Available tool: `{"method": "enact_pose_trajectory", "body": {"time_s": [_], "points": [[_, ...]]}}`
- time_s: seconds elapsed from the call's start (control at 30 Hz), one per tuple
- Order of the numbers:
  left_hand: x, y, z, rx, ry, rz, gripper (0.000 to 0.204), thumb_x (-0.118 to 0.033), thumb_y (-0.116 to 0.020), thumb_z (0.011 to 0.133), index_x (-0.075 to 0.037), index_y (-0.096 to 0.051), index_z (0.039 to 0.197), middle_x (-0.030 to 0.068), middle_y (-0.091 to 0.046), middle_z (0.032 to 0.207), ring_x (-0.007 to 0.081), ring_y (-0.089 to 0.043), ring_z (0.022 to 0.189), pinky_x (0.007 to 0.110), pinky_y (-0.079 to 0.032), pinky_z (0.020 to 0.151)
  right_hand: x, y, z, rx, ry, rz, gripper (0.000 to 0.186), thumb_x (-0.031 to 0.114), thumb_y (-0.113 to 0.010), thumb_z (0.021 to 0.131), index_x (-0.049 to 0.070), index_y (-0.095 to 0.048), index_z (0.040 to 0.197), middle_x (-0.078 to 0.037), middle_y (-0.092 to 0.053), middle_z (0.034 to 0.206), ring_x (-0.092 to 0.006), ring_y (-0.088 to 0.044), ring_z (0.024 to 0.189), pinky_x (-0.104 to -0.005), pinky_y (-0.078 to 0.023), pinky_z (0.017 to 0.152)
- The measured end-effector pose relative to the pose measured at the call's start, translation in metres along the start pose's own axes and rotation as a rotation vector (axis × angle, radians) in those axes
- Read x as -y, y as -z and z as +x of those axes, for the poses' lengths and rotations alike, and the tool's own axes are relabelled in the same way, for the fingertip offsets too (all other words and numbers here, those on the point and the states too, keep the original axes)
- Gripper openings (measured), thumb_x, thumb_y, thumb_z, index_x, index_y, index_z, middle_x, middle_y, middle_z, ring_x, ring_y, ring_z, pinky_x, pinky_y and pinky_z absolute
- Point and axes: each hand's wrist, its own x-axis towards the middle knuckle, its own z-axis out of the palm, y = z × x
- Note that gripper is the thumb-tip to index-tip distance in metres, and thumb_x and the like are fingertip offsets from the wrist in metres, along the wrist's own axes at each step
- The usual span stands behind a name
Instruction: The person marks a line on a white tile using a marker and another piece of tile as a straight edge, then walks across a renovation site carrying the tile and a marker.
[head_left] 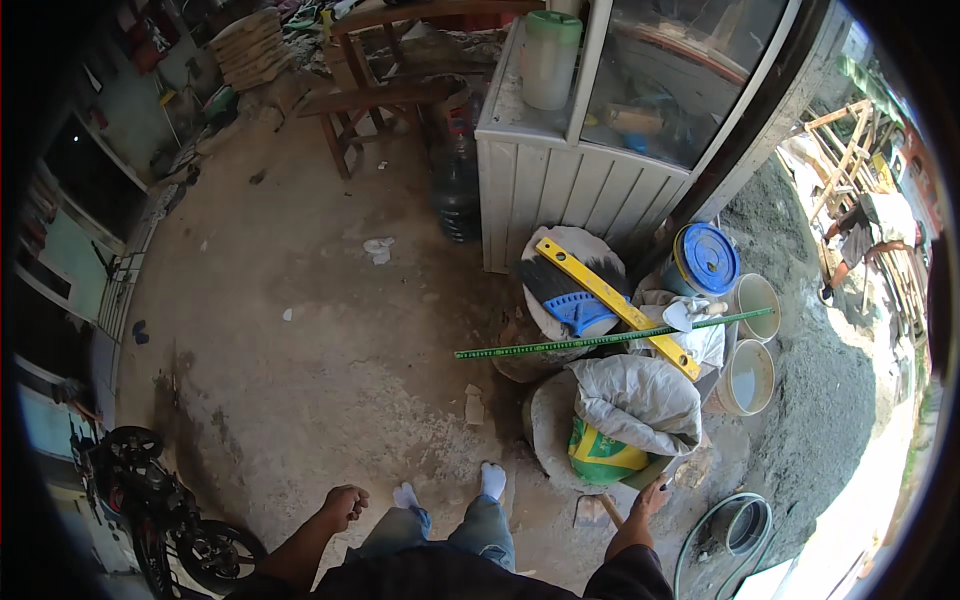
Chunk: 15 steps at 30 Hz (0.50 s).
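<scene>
My left hand [345, 506] hangs over the floor left of my legs. Its fingers are curled in and nothing shows in them. Over on the right, my right hand [652, 496] looks closed beside a pale flat piece [648, 472] at the foot of a green and yellow sack [603, 455]; what it grips is hard to make out. By that forearm lies a wooden handle [610, 511], partly hidden. A white sack [640, 395] is bunched above. Beyond it a yellow spirit level [600, 284] crosses a green measuring stick [610, 339], near a blue notched tool [577, 311] and a trowel [679, 316].
A blue-lidded bucket [708, 260] and two pale buckets [750, 378] stand right of the sacks. A black bucket [743, 526] sits by a hose. A white cabinet [510, 190] and bench [375, 98] are ahead, a motorcycle [150, 500] at left. Another person [880, 232] bends far right.
</scene>
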Motion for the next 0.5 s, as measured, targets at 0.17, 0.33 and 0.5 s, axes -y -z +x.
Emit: {"method": "enact_pose_trajectory", "body": {"time_s": [0.17, 0.33, 0.5], "points": [[-0.038, 0.001, -0.018, 0.156, -0.157, 0.091, 0.029, -0.013, -0.043, 0.092, -0.011, -0.048, 0.121, 0.0052, -0.061, 0.107, 0.0144, -0.056, 0.075, 0.03, -0.044, 0.061, 0.018, 0.011, -0.036, -0.159, 0.403, -0.126, 0.038, 0.029, -0.043, 0.091, -0.006, -0.058, 0.091, -0.029, -0.06, 0.09, -0.0453, -0.056, 0.087, -0.0515, -0.043, 0.074], [-0.079, 0.015, 0.002, 0.239, -0.514, 0.376, 0.032, -0.008, -0.04, 0.093, -0.005, -0.047, 0.124, 0.0095, -0.063, 0.107, 0.0176, -0.059, 0.084, 0.031, -0.048, 0.072, 0.163, 0.025, -0.285, 0.332, 0.971, 0.251, 0.036, 0.03, -0.045, 0.097, -0.004, -0.056, 0.09, -0.02, -0.055, 0.076, -0.0355, -0.052, 0.069, -0.044, -0.039, 0.064], [-0.133, 0.054, 0.035, 0.429, -1.034, 0.41, 0.031, -0.005, -0.041, 0.092, -0.001, -0.046, 0.122, 0.0124, -0.062, 0.109, 0.0195, -0.06, 0.09, 0.032, -0.047, 0.081, 0.255, 0.036, -0.514, 1.414, 0.809, 0.559, 0.036, 0.032, -0.05, 0.097, -0.003, -0.058, 0.093, -0.007, -0.062, 0.071, -0.0144, -0.061, 0.064, -0.0277, -0.051, 0.062]]}}
